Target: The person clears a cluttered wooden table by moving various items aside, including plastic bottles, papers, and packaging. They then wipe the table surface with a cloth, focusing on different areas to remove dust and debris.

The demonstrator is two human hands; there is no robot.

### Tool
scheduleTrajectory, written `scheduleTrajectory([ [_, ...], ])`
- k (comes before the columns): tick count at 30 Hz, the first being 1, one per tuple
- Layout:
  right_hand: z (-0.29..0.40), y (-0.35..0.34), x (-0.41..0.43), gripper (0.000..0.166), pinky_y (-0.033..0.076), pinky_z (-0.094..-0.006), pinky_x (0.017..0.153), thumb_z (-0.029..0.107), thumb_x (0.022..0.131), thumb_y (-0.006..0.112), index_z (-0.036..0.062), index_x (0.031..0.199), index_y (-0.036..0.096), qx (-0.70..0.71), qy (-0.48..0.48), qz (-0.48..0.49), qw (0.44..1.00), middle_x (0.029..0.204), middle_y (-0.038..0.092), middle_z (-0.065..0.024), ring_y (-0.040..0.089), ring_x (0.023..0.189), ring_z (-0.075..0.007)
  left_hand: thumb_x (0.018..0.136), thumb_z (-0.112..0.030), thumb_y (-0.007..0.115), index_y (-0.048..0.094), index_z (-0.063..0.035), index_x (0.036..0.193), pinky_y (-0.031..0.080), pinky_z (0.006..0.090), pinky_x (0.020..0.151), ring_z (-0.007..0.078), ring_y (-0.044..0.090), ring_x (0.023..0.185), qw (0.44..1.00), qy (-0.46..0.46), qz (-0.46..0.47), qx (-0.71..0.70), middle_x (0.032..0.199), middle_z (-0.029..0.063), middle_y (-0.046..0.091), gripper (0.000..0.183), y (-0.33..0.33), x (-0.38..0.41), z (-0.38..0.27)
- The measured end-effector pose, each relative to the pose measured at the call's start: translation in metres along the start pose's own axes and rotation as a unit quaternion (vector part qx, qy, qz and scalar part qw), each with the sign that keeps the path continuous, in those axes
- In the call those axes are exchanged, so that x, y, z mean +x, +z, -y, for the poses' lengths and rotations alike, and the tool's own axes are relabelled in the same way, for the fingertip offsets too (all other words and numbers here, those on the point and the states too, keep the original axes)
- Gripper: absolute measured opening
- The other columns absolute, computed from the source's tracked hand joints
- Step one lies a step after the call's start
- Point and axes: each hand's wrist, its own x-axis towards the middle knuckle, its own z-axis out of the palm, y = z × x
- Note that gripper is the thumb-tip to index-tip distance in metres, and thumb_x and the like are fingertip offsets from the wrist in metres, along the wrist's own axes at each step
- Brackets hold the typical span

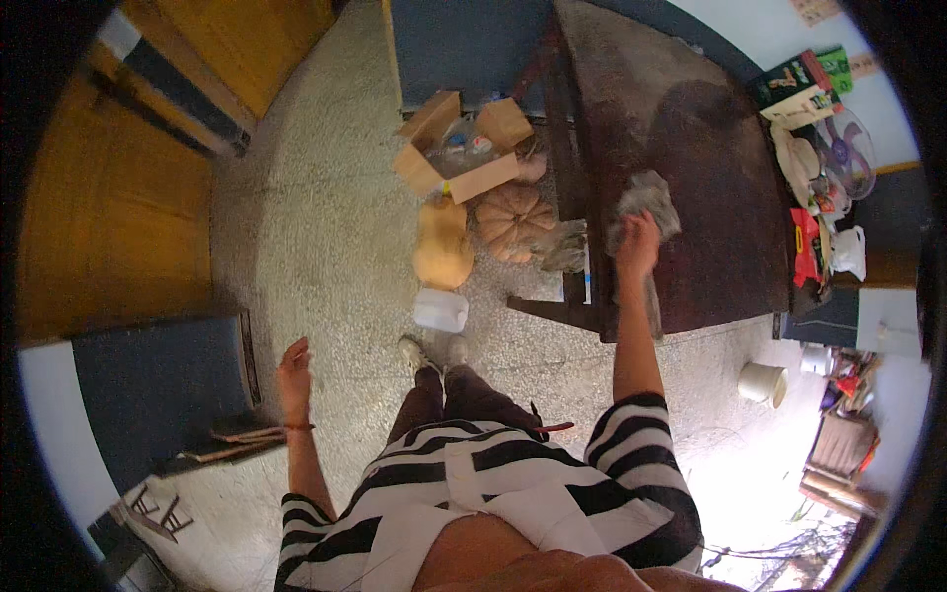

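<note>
My right hand point(639, 240) grips a crumpled grey cloth point(651, 200) over the dark brown wooden table point(718, 259). The cloth seems to rest on the tabletop, close to its left edge; motion blurs it a little. Alongside my right forearm runs a greyish strip point(652, 311) that I cannot make out clearly. Away from the table, my left hand point(294, 377) hangs at my side above the floor, with nothing in it and its fingers loosely extended.
Left of the table, an open cardboard box point(484, 177), a ribbed pumpkin point(516, 218), a long tan gourd point(442, 244) and a white plastic jug point(441, 310) stand on the speckled floor point(333, 222). Bags and a fan point(843, 152) line the table's far right. A white bucket point(762, 383) stands beyond.
</note>
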Motion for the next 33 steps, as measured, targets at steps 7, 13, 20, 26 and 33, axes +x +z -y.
scheduleTrajectory([
  [7, 0.14, 0.065, 0.099, 0.022, 0.045, -0.032, 0.081, 0.022, 0.094, 0.053, 0.0054, 0.101, 0.064, 0.395, 0.189, 0.046, 0.898, 0.101, 0.064, -0.0087, 0.058, 0.092, -0.0215, 0.084, -0.006, 0.061, 0.058, -0.0032, 0.118, 0.044, 0.0327, 0.091, 0.0225, 0.057, 0.105, 0.954, 0.225, 0.197, 0.015, 0.112, 0.0117, 0.06, 0.034, 0.156, 0.082, -0.228],
  [13, 0.178, -0.043, 0.133, 0.034, 0.04, -0.0301, 0.09, 0.028, 0.098, 0.045, 0.0023, 0.115, 0.06, 0.616, 0.232, 0.056, 0.751, 0.111, 0.059, -0.0052, 0.053, 0.102, -0.0166, 0.072, -0.011, 0.077, 0.026, -0.0134, 0.145, 0.039, 0.0364, 0.098, 0.0279, 0.045, 0.123, 0.856, 0.497, 0.143, -0.026, 0.138, 0.0124, 0.041, 0.089, 0.272, 0.124, -0.426],
  [20, 0.045, -0.069, 0.135, 0.04, 0.037, -0.0354, 0.099, 0.026, 0.097, 0.046, 0.0012, 0.127, 0.049, 0.563, 0.177, -0.145, 0.794, 0.128, 0.051, -0.0108, 0.049, 0.116, -0.0232, 0.071, 0.007, 0.065, 0.049, -0.013, 0.127, 0.039, 0.0395, 0.099, 0.0305, 0.048, 0.12, 0.791, 0.547, 0.243, -0.128, 0.128, 0.012, 0.052, 0.062, 0.343, 0.152, -0.529],
  [26, 0.009, -0.017, 0.001, 0.036, 0.036, -0.0426, 0.099, 0.019, 0.09, 0.057, 0.0039, 0.123, 0.051, -0.058, 0.335, -0.087, 0.936, 0.131, 0.046, -0.0186, 0.042, 0.122, -0.0357, 0.076, -0.043, 0.069, 0.035, -0.0282, 0.141, 0.012, 0.066, 0.104, 0.0404, 0.011, 0.138, 0.54, 0.711, 0.351, 0.283, 0.15, 0.0087, 0.023, 0.075, 0.45, 0.21, -0.481],
  [33, 0.049, -0.001, 0.005, 0.043, 0.029, -0.0466, 0.104, 0.027, 0.094, 0.052, 0.0046, 0.13, 0.045, -0.221, 0.42, -0.12, 0.872, 0.143, 0.033, -0.0168, 0.034, 0.13, -0.0356, 0.086, -0.024, 0.054, 0.058, -0.0219, 0.115, 0.042, 0.0528, 0.072, 0.0328, 0.051, 0.099, 0.49, 0.793, 0.337, 0.135, 0.109, 0.0083, 0.055, 0.029, 0.53, 0.266, -0.491],
])
